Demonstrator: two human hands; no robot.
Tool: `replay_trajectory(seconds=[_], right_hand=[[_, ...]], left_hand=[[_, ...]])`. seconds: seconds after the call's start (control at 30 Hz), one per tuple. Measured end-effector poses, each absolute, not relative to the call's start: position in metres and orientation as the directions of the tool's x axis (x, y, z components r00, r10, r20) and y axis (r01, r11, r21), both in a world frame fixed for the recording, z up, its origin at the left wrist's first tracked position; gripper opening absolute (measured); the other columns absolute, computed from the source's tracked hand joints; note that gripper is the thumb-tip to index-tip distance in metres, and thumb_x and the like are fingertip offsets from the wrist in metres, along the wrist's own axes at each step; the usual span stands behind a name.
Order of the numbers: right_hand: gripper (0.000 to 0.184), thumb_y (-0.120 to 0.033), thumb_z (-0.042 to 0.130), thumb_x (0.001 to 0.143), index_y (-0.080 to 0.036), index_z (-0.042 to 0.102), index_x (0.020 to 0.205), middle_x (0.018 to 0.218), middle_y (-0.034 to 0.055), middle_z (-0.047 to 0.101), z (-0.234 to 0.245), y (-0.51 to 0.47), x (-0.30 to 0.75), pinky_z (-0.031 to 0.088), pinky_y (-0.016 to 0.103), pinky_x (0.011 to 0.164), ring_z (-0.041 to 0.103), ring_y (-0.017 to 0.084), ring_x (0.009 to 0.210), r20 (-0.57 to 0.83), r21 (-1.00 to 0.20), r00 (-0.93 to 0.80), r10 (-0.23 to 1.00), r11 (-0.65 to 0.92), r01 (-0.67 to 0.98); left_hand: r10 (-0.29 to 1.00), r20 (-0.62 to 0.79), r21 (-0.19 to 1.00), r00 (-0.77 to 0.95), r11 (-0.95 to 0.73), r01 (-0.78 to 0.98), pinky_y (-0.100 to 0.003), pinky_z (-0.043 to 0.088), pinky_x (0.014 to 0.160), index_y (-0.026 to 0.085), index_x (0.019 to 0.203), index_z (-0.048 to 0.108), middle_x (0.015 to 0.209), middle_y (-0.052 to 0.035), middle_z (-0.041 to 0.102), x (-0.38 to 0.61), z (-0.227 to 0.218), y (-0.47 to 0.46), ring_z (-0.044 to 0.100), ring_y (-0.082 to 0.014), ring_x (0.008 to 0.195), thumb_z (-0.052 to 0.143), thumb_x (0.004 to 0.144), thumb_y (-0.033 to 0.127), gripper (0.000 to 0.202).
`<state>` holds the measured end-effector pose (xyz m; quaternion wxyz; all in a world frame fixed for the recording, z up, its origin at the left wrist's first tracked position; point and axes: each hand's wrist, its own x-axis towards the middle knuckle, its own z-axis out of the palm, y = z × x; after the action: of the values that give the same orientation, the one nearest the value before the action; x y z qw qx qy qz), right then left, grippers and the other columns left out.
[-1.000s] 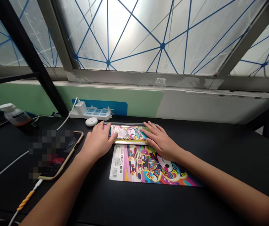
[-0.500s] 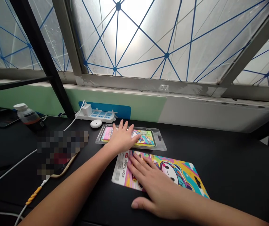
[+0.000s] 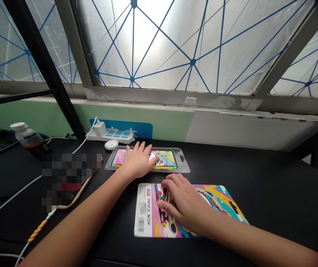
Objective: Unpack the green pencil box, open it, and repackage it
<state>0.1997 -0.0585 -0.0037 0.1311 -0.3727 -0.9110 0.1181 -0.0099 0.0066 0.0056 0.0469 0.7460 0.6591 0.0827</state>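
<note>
My left hand (image 3: 138,161) lies with spread fingers on a colorful pencil box (image 3: 167,159) in a clear plastic blister tray (image 3: 185,165). Nearer to me is a bright printed backing card (image 3: 143,211) marked "PENCIL BOX", flat on the desk. My right hand (image 3: 188,205) rests over the card's middle with bent fingers, its thumb apart from them. Between thumb and fingers I see only the card's print. The hand and forearm cover part of the cartoon picture.
A black desk (image 3: 272,185) runs to the wall below a frosted window. At the back are a power strip (image 3: 122,136) and a small white round case (image 3: 111,144). To the left stand a white-capped bottle (image 3: 28,135), a blurred-out item and a white cable (image 3: 11,201).
My right hand's fingers have gone from stretched flat to bent. The card has turned slightly counterclockwise, so its top edge is nearly level. My left hand stays on the pencil box.
</note>
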Motion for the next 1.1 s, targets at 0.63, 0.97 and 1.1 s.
replay_trajectory(seconds=[0.63, 0.97, 1.1], right_hand=[[0.023, -0.045, 0.056, 0.093, -0.023, 0.050, 0.086, 0.082, 0.0051, 0.060, -0.008, -0.060, 0.198, 0.043, 0.035, 0.064, 0.056, 0.023, 0.071, 0.223, -0.240, -0.651, 0.725, 0.688, 0.685], [0.047, -0.059, 0.039, 0.097, -0.023, 0.048, 0.069, 0.065, -0.0007, 0.057, 0.023, 0.011, 0.251, 0.035, 0.029, 0.057, 0.049, 0.017, 0.059, 0.002, -0.456, -0.611, 0.791, 0.545, 0.704], [0.056, -0.074, 0.044, 0.088, -0.022, 0.052, 0.068, 0.063, -0.0022, 0.053, 0.014, 0.063, 0.293, 0.035, 0.028, 0.055, 0.045, 0.015, 0.058, -0.186, -0.564, -0.514, 0.838, 0.337, 0.754]], left_hand=[[0.987, 0.049, 0.213, 0.154, -0.161, 0.964, -0.068, 0.012, 0.116, 0.021, 0.155, 0.033, 0.164, -0.0151, 0.024, -0.013, 0.011, 0.005, 0.016, -0.0372, 0.152, 0.021, 0.095, 0.069, 0.077], [0.980, -0.004, 0.232, 0.198, -0.192, 0.954, -0.069, 0.006, 0.116, 0.028, 0.157, 0.028, 0.167, -0.0109, 0.016, -0.016, 0.014, 0.004, 0.007, -0.0366, 0.153, 0.019, 0.094, 0.071, 0.076], [0.970, -0.025, 0.236, 0.240, -0.228, 0.945, -0.068, 0.005, 0.116, 0.032, 0.158, 0.026, 0.167, -0.0089, 0.013, -0.017, 0.016, 0.002, 0.005, -0.0364, 0.153, 0.019, 0.094, 0.072, 0.075]])
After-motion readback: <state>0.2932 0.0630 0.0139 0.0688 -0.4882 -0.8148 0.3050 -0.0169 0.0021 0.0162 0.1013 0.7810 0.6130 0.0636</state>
